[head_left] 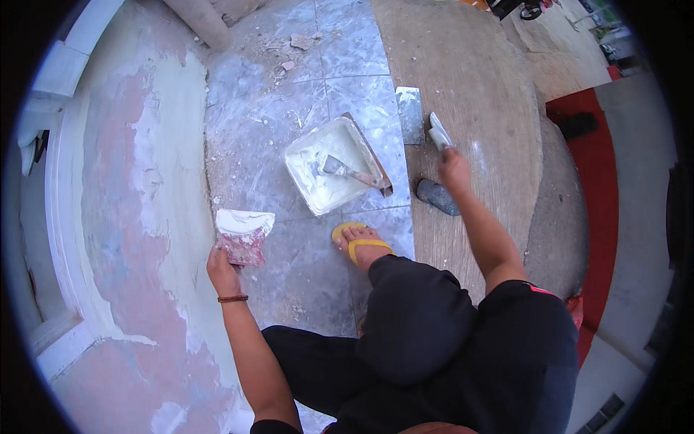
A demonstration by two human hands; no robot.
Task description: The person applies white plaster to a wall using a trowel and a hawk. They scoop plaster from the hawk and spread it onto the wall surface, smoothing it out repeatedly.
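My left hand point(223, 270), with a brown bracelet at the wrist, grips a red flat spreader point(243, 249) beside the wall. A thick band of white putty coats the spreader's far edge. Out to the right, my right hand point(455, 170) is closed around a putty knife point(439, 133) with a whitish blade. Between my hands stands a rectangular tub point(300, 182) of white putty on the tiles. Another putty knife point(350, 171) lies in it, its blade on the putty and its handle over the right rim.
The wall point(137, 217) at left has patchy white and pink paint. Beyond my right hand lie a flat grey plate point(410, 114) and a dark, rounded object point(437, 197). Rubble point(301, 41) litters the far tiles. My foot wears a yellow flip-flop point(365, 246) near the tub.
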